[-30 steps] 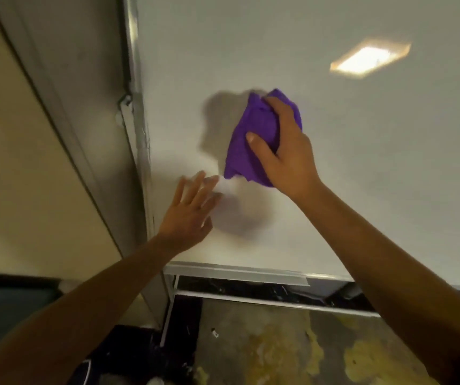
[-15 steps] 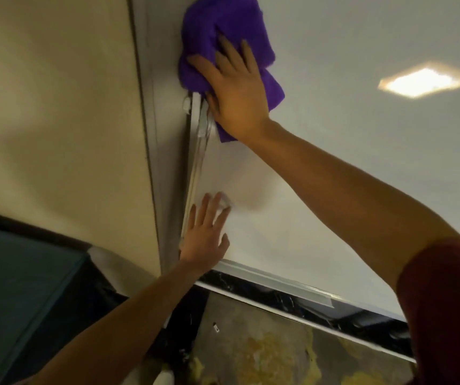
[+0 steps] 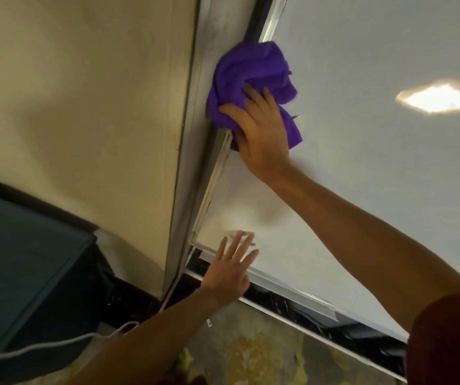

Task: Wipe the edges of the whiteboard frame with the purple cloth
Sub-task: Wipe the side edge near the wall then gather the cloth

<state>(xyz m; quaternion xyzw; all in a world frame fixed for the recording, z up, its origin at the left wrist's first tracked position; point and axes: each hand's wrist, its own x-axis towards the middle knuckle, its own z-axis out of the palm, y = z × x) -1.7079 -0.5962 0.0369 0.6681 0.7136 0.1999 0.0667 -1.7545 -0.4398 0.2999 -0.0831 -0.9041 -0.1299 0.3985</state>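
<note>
A crumpled purple cloth [image 3: 246, 76] is pressed against the left edge of the whiteboard frame [image 3: 213, 184], a thin metal strip running down the board's left side. My right hand [image 3: 260, 134] grips the cloth from below, fingers sunk into it. Lower down, my left hand [image 3: 231, 269] rests flat with fingers spread on the white board surface [image 3: 362, 176], close to the frame's bottom-left corner. The part of the frame under the cloth is hidden.
A cream wall [image 3: 84, 107] and a grey pillar strip [image 3: 189, 162] lie left of the board. A dark teal cabinet [image 3: 20, 273] stands at lower left, with a white cable [image 3: 56, 344] trailing past it. Below the board is a stained floor [image 3: 251, 351].
My right hand carried the cloth from the board's middle to the left frame edge and has slid it slightly down along it. My left hand shifted toward the bottom-left corner.
</note>
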